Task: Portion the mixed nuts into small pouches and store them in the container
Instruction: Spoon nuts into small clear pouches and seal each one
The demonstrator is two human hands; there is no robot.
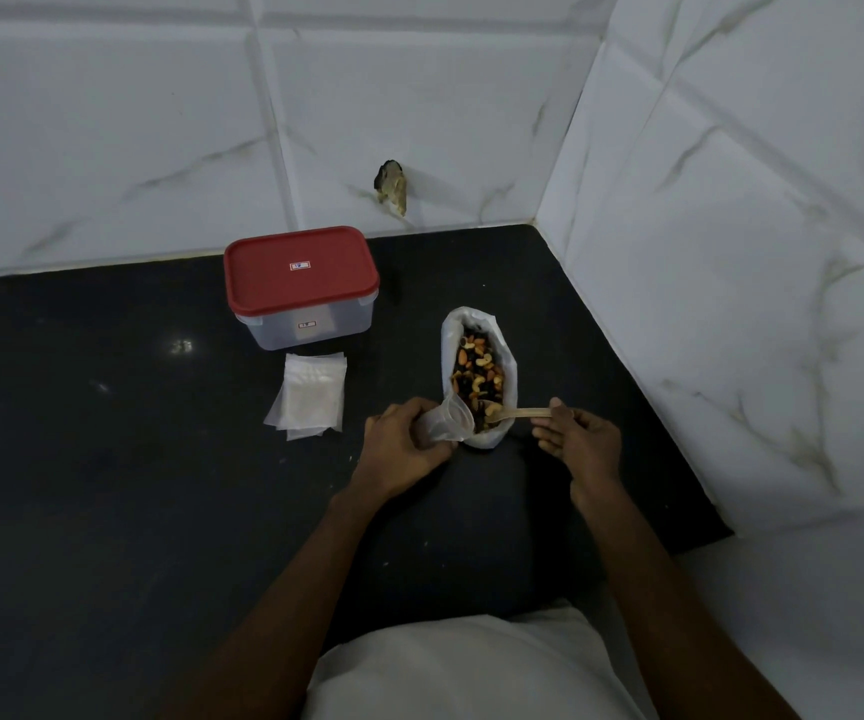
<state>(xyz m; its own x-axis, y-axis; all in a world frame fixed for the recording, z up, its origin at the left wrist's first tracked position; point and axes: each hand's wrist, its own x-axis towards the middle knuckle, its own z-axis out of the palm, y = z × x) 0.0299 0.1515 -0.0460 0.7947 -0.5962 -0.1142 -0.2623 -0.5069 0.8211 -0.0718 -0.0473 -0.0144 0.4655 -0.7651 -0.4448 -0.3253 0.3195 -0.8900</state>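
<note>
Container [302, 291]: clear tub, red lid [299, 267] on — far left of counter [107, 459], by the wall.
Pouch stack [310, 397]: flat, just in front of the container.
Left hand [401, 446]: fingers curled round a small pouch [448, 420], mouth against the nut bag.
Nut bag [479, 376]: open, mixed nuts [476, 371] inside.
Right hand [583, 439]: thumb and fingertips pinching a wooden spoon [515, 414] — bowl in the nuts.
</note>
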